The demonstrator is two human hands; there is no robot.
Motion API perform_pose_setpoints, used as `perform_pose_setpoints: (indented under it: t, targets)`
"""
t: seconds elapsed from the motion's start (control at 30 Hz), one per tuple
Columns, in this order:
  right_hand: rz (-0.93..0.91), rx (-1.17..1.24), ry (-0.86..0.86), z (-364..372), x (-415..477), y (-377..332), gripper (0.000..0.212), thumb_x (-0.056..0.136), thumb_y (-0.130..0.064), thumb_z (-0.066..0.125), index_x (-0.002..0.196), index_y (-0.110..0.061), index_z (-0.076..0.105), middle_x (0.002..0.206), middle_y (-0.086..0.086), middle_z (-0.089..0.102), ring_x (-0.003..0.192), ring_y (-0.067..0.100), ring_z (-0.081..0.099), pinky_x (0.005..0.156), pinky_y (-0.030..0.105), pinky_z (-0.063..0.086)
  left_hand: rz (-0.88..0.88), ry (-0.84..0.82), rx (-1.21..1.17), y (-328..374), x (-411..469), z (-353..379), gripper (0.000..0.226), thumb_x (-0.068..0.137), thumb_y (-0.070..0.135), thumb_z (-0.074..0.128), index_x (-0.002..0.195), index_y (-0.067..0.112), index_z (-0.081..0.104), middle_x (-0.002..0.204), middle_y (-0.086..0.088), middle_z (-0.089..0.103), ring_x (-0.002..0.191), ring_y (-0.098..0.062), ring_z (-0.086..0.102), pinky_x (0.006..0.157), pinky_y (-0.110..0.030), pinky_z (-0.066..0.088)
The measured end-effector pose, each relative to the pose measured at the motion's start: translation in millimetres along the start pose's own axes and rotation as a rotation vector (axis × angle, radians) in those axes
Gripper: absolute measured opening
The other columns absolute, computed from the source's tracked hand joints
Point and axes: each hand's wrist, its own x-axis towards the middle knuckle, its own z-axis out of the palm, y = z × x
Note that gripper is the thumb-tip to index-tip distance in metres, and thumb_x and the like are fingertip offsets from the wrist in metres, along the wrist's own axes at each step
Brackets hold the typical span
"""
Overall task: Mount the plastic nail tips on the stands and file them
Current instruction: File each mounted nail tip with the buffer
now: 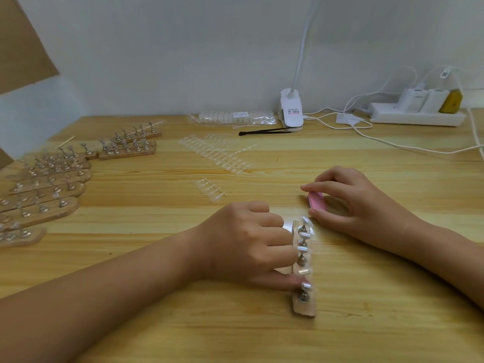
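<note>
Tips (pixel 305 221) sit mounted on stand (pixel 303 309), gripped by curled fingers of left hand (pixel 246 242); right hand (pixel 361 203) pinches file (pixel 316 200); filing apparently not yet begun

From my station I saw the left forearm (pixel 117 297) and the right forearm (pixel 432 247) bare all the way from the frame edge to the wrists. The left hand (pixel 246 242) and the right hand (pixel 348 203) were bare too, with slender fingers and smooth knuckles. The thumbnails I could make out were short and plain.
</note>
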Motion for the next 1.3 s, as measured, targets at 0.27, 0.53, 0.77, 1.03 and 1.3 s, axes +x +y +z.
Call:
perform_pose_setpoints:
  t: [0.27, 0.53, 0.77, 1.03, 1.3]
  targets:
    - [0.032, 0.025, -0.034, 0, 0, 0, 0.049, 0.084, -0.048, 0.058, 0.124, -0.021, 0.068, 0.111, -0.008, 0.055, 0.107, 0.013, 0.051, 0.095, 0.03, 0.043, -0.201, -0.243, -0.321, -3, -1, 2, 0.049, 0.082, 0.052, 0.063, 0.054, 0.017, 0.043, 0.051, 0.005, 0.043, 0.05, -0.016, 0.036, 0.049, -0.033, 0.035]
    - [0.03, 0.029, -0.042, 0, 1, 0, 0.057, 0.083, -0.057, 0.05, 0.124, -0.021, 0.068, 0.109, -0.009, 0.055, 0.105, 0.011, 0.051, 0.094, 0.027, 0.042, -0.537, -0.44, -0.333, -6, 3, -4, 0.062, 0.054, 0.081, 0.053, 0.084, 0.033, 0.029, 0.07, 0.02, 0.035, 0.065, -0.004, 0.037, 0.053, -0.014, 0.028]
    - [0.032, 0.035, -0.042, 0, 1, -2, 0.058, 0.083, -0.057, 0.05, 0.124, -0.019, 0.068, 0.108, -0.008, 0.055, 0.103, 0.012, 0.052, 0.092, 0.028, 0.043, -0.609, -0.465, -0.296, -5, 7, 0, 0.085, 0.058, 0.082, 0.053, 0.125, 0.029, 0.055, 0.077, 0.035, 0.03, 0.079, 0.007, 0.027, 0.061, -0.004, 0.023]
    - [0.03, 0.037, -0.042, -1, 1, -4, 0.06, 0.082, -0.056, 0.049, 0.122, -0.017, 0.069, 0.108, -0.005, 0.056, 0.103, 0.013, 0.053, 0.091, 0.026, 0.042, -0.575, -0.438, -0.273, -3, 8, -2, 0.08, 0.062, 0.075, 0.066, 0.124, 0.024, 0.06, 0.072, 0.033, 0.026, 0.079, 0.009, 0.025, 0.06, -0.006, 0.019]
    - [0.048, 0.036, -0.048, -2, 1, -4, 0.056, 0.082, -0.054, 0.052, 0.123, -0.019, 0.069, 0.108, -0.008, 0.055, 0.103, 0.01, 0.051, 0.092, 0.018, 0.039, -0.486, -0.541, -0.452, -19, 2, -7, 0.084, 0.069, 0.059, 0.076, 0.137, 0.017, 0.051, 0.086, 0.024, 0.038, 0.082, 0.003, 0.034, 0.073, -0.008, 0.032]
